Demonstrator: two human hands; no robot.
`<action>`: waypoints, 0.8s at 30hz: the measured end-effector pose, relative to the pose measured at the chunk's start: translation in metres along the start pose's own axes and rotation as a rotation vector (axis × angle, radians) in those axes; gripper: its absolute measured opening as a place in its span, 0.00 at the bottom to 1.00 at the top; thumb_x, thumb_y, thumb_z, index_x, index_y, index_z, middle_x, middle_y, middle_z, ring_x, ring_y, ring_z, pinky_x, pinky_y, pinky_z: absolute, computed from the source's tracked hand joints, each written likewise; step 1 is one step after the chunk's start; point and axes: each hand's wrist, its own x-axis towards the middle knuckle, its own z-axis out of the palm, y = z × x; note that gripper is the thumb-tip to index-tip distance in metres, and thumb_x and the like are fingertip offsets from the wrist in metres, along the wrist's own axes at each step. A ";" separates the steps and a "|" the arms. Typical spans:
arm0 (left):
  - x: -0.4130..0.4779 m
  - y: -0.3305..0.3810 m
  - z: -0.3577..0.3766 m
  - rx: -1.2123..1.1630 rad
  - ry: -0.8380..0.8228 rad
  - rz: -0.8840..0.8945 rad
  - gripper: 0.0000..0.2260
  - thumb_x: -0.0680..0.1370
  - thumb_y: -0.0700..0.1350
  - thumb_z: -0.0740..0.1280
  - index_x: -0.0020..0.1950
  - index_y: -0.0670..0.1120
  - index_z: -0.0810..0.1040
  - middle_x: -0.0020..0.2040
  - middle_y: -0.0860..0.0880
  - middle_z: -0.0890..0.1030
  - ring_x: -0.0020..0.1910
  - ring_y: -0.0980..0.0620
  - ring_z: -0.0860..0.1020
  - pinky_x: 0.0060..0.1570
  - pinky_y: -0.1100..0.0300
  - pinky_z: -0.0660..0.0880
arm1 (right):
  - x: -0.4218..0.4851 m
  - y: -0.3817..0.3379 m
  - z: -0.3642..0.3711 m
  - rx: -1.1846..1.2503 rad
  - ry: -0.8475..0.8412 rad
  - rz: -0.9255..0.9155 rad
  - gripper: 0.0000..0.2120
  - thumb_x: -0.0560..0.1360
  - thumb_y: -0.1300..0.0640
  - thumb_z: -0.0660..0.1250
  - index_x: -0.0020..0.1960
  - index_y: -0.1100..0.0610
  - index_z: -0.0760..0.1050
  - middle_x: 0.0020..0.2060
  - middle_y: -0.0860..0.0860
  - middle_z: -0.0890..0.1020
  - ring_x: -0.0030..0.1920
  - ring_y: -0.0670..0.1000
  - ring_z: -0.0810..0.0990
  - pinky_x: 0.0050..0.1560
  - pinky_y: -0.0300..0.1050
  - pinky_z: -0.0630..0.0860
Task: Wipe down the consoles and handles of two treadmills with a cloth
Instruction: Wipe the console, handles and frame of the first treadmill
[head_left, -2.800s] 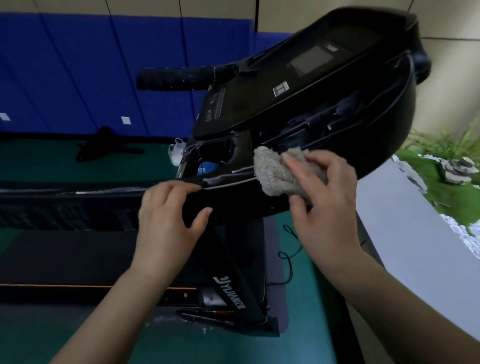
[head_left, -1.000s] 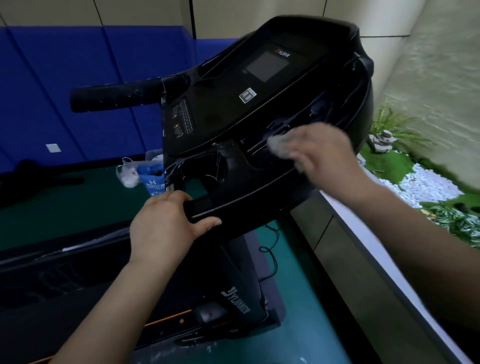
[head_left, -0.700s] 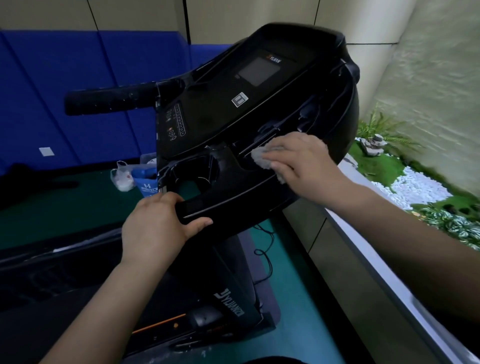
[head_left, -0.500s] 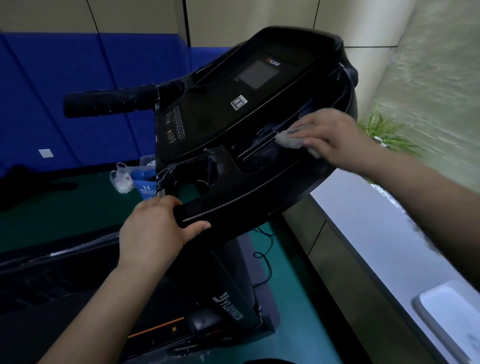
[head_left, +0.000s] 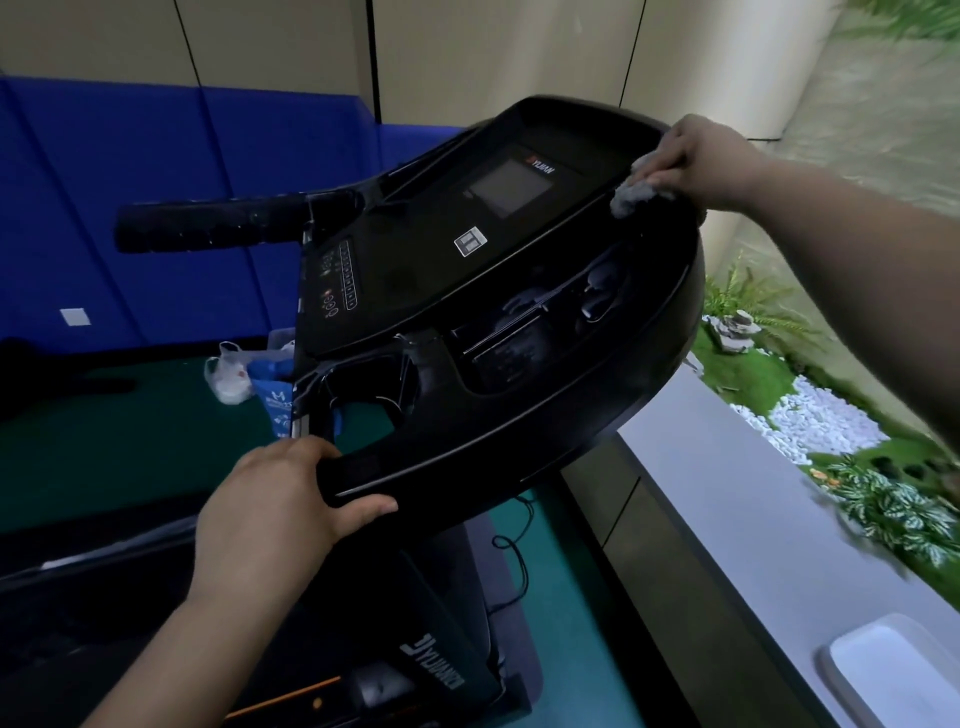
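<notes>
So, head cam feed on my end (the only view I've got): the right hand has a fuzzy grey cloth bunched under curled fingers, pressed onto the far right edge of the glossy black console, just past its dull rectangular screen. The left hand wraps the console's rounded near rim, thumb along the front lip. A knobbly black handle sticks out left. A crinkly white plastic bag sits on the green floor behind.
</notes>
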 end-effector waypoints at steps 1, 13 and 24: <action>0.000 0.000 0.000 -0.003 0.001 0.001 0.39 0.56 0.76 0.61 0.54 0.49 0.80 0.46 0.51 0.81 0.50 0.49 0.78 0.39 0.57 0.75 | 0.000 0.001 0.000 0.012 0.002 0.003 0.12 0.75 0.63 0.68 0.57 0.58 0.82 0.54 0.58 0.80 0.56 0.56 0.77 0.52 0.36 0.65; 0.000 0.000 0.000 0.026 0.018 0.016 0.39 0.56 0.76 0.61 0.54 0.50 0.80 0.46 0.51 0.81 0.49 0.49 0.78 0.35 0.59 0.72 | -0.104 -0.038 0.048 0.101 0.294 0.079 0.19 0.76 0.48 0.57 0.55 0.54 0.82 0.58 0.62 0.74 0.60 0.66 0.71 0.65 0.54 0.67; -0.004 0.002 -0.001 0.039 0.033 0.021 0.36 0.59 0.74 0.64 0.54 0.49 0.79 0.46 0.50 0.81 0.49 0.48 0.78 0.37 0.57 0.75 | -0.203 -0.211 0.142 0.163 0.362 -0.054 0.15 0.74 0.51 0.64 0.59 0.49 0.80 0.59 0.54 0.77 0.61 0.57 0.70 0.59 0.54 0.65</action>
